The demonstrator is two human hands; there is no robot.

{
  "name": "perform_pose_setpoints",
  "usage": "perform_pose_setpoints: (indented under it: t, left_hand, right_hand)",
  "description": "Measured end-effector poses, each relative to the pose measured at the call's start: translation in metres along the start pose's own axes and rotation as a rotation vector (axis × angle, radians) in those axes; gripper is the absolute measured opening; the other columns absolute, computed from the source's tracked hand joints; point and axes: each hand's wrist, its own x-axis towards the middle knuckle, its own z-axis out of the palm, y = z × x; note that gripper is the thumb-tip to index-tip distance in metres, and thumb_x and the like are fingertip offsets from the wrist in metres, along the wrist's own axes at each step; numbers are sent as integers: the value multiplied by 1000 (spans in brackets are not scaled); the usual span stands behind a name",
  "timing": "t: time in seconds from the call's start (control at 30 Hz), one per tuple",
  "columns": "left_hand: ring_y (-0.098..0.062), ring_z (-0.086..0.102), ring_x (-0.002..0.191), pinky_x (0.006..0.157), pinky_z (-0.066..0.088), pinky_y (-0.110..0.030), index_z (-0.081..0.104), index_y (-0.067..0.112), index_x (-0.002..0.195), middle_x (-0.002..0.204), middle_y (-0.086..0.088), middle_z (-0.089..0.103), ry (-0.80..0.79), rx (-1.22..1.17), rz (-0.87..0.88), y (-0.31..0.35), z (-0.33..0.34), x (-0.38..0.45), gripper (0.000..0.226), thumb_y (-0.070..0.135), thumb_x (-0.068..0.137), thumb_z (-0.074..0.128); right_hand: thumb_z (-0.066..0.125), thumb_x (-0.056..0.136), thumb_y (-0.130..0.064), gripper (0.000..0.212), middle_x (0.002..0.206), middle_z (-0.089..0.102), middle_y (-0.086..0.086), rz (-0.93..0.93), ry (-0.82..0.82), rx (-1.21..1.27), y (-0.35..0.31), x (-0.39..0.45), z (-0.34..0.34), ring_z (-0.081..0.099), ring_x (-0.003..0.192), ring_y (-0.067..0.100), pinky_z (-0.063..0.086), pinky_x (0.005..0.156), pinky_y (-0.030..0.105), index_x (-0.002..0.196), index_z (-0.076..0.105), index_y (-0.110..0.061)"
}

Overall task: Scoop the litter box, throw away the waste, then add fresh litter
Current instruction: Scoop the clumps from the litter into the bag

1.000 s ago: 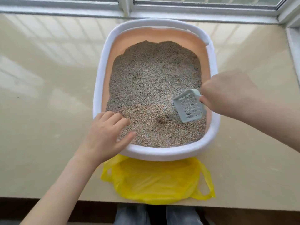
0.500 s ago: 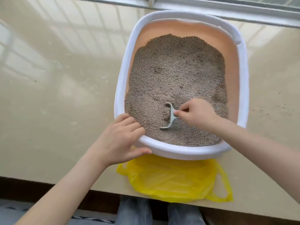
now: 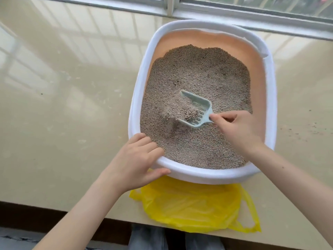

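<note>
A crinkly yellow plastic bag [image 3: 194, 208] lies nearest, tucked under the litter box [image 3: 207, 175]. The left hand [image 3: 133, 165] grips its smooth white rim. The right hand [image 3: 239, 129] holds the slotted blue scoop [image 3: 198, 109], full of grainy grey litter [image 3: 198, 73], on the shiny table [image 3: 63, 105].

A litter box [image 3: 138, 98] with a white rim and peach-orange inner walls holds speckled grey-brown litter [image 3: 201, 74]. A pale blue-green scoop [image 3: 200, 107] with a slotted pattern sits in it. A bright yellow plastic bag [image 3: 191, 206] lies on a glossy beige surface [image 3: 63, 105]. The window frame [image 3: 169, 9] is grey.
</note>
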Motion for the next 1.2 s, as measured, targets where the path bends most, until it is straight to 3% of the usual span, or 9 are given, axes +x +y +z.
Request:
perform_pose_setpoints:
  t: [0.13, 0.3, 0.47, 0.6, 0.73, 0.87, 1.03, 1.2]
  left_hand:
    - [-22, 52, 69, 83, 43, -36, 59, 15, 76, 69, 4, 51, -3, -5, -8, 0, 1, 0, 45, 57, 88, 51]
    - [-22, 52, 71, 83, 42, -35, 62, 15, 78, 70, 4, 53, -4, -8, -17, 0, 2, -1, 44, 57, 87, 53]
    - [-24, 54, 73, 83, 43, -37, 63, 15, 80, 72, 4, 55, -19, -6, -24, 0, 2, -1, 45, 58, 87, 52]
    - [-23, 53, 71, 83, 42, -36, 63, 15, 78, 70, 4, 54, -18, 1, -29, 1, 2, -1, 46, 58, 86, 51]
    - [-23, 52, 70, 82, 42, -35, 61, 15, 77, 69, 5, 52, -14, -5, -31, 2, 1, 0, 45, 58, 87, 52]
    - [-23, 52, 70, 82, 42, -35, 61, 15, 77, 69, 4, 53, -19, -2, -34, 2, 1, 0, 46, 58, 87, 51]
    - [-24, 52, 69, 82, 43, -36, 61, 14, 75, 69, 3, 53, -20, -2, -35, 3, -1, 0, 47, 58, 87, 50]
    - [-25, 52, 68, 82, 41, -36, 60, 12, 74, 66, 2, 51, -16, -8, -34, 4, -1, 0, 48, 57, 87, 50]
  right_hand:
    - [66, 85, -41, 27, 44, 48, 0, 41, 17, 74, 8, -10, -6, 35, 40, 4, 26, 50, 24, 66, 74, -23]
    - [66, 85, -41, 35, 54, 56, 12, 59, 70, 68, 16, -19, -12, 40, 45, 9, 32, 52, 28, 67, 71, -11]
    - [66, 86, -38, 31, 46, 53, -5, 24, 64, 32, 15, -28, -14, 40, 43, 7, 29, 48, 23, 58, 70, -26]
    - [66, 86, -39, 29, 47, 53, -10, -10, 73, 14, 14, -31, -14, 43, 46, 6, 28, 48, 25, 60, 70, -27]
    - [67, 86, -38, 28, 48, 54, -8, -12, 77, 49, 13, -32, -12, 43, 45, 5, 28, 48, 26, 60, 71, -26]
    - [66, 86, -38, 30, 51, 52, 4, -13, 85, 73, 13, -32, -11, 37, 45, 6, 29, 49, 29, 64, 71, -19]
    - [67, 86, -38, 30, 47, 53, -6, 5, 100, 79, 14, -35, -9, 41, 45, 8, 31, 51, 29, 62, 71, -20]
    - [66, 87, -36, 32, 51, 54, 5, 19, 117, 136, 10, -40, -9, 39, 45, 5, 29, 49, 27, 63, 70, -15]
